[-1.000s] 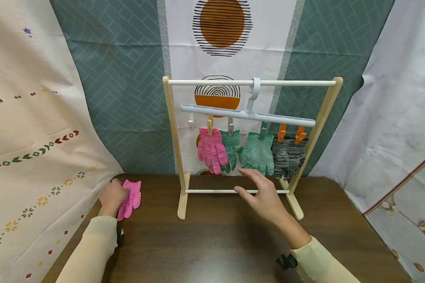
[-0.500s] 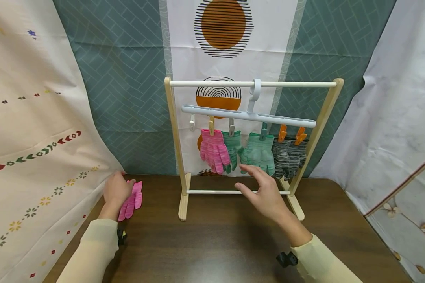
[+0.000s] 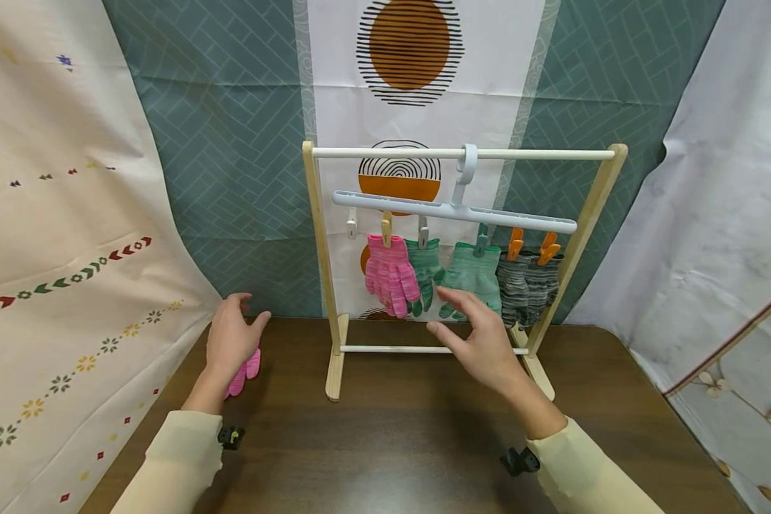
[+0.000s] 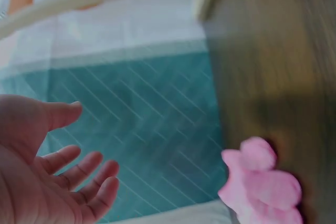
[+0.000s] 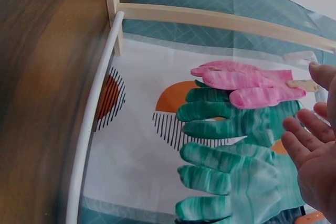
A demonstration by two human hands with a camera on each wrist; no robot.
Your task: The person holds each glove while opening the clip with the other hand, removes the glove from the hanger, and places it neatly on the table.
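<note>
Right, the loose pink glove [image 4: 262, 187] ought to be light, floppy and soft, best pinched at the cuff, though that end is hidden; just its rounded pink fingers show, lying on the counter [image 3: 385, 421] at eight o'clock from the rack [image 3: 322, 246]. Above it, the left grip [image 3: 230, 339] spreads, empty; the right grip [image 3: 485, 350], equally empty, hovers at six o'clock, near hanging green gloves [image 5: 252, 182].
</note>
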